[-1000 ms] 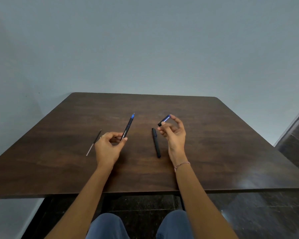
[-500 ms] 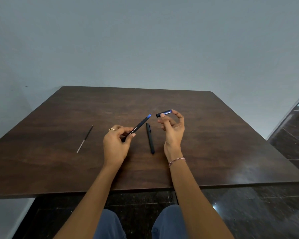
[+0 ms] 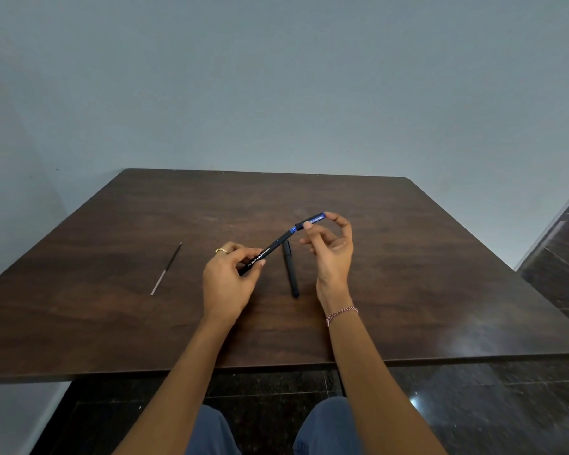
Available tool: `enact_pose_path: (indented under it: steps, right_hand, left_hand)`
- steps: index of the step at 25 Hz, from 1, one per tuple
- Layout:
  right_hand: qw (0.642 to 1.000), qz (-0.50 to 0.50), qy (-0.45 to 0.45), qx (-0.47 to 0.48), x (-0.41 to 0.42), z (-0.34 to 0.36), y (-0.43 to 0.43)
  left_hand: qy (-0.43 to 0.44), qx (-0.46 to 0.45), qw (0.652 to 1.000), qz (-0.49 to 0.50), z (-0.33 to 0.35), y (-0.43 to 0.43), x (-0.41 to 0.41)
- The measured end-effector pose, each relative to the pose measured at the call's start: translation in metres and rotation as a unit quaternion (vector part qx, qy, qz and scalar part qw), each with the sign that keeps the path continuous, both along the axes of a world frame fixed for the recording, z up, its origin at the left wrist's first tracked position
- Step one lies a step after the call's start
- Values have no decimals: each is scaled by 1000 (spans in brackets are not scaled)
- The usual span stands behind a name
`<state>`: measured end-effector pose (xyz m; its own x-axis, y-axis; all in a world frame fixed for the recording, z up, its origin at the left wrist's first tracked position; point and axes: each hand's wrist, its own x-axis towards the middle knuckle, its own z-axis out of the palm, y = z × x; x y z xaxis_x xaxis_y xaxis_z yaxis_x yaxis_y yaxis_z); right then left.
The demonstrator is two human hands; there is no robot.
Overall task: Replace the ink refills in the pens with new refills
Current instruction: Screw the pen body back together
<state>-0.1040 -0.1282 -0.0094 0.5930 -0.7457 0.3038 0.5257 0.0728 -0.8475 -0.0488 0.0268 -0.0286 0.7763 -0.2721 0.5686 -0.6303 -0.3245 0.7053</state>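
Observation:
My left hand (image 3: pixel 225 284) grips a black pen barrel (image 3: pixel 270 249) with white lettering, its blue-tipped end pointing up and to the right. My right hand (image 3: pixel 334 254) pinches a short black and blue pen piece (image 3: pixel 311 221) between thumb and fingertips, held right at the barrel's blue end. A second black pen (image 3: pixel 290 269) lies on the dark wooden table (image 3: pixel 408 274) between my hands. A thin refill (image 3: pixel 166 269) lies on the table to the left of my left hand.
A plain grey wall stands behind the table. Dark glossy floor tiles (image 3: pixel 555 274) show to the right and below the table's front edge, with my knees (image 3: pixel 322 428) under it.
My left hand has swung the barrel to the right, from pointing up to slanting toward my right hand. The barrel's blue end and the short piece now meet.

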Motion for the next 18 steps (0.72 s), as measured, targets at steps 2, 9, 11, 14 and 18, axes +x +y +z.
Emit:
enact_pose_path:
  steps: [2,9,11,14,18]
  right_hand:
    - [1000,5,9,-25,1,0,2]
    - [995,34,40,-86,2,-1,7]
    - [990,48,61,-120,3,-3,10]
    - [979,85,71,-170,3,-6,13]
    - [984,95,54,-144,5,-6,12]
  left_hand:
    - [-3,1,1000,-3,0,0,0]
    - [-14,-1,1000,3,1,0,0]
    - [-17,-2,1000,7,0,0,0]
    - [-29,-5,1000,0,-1,0,1]
    - [-26,-9,1000,-14,-2,-2,2]
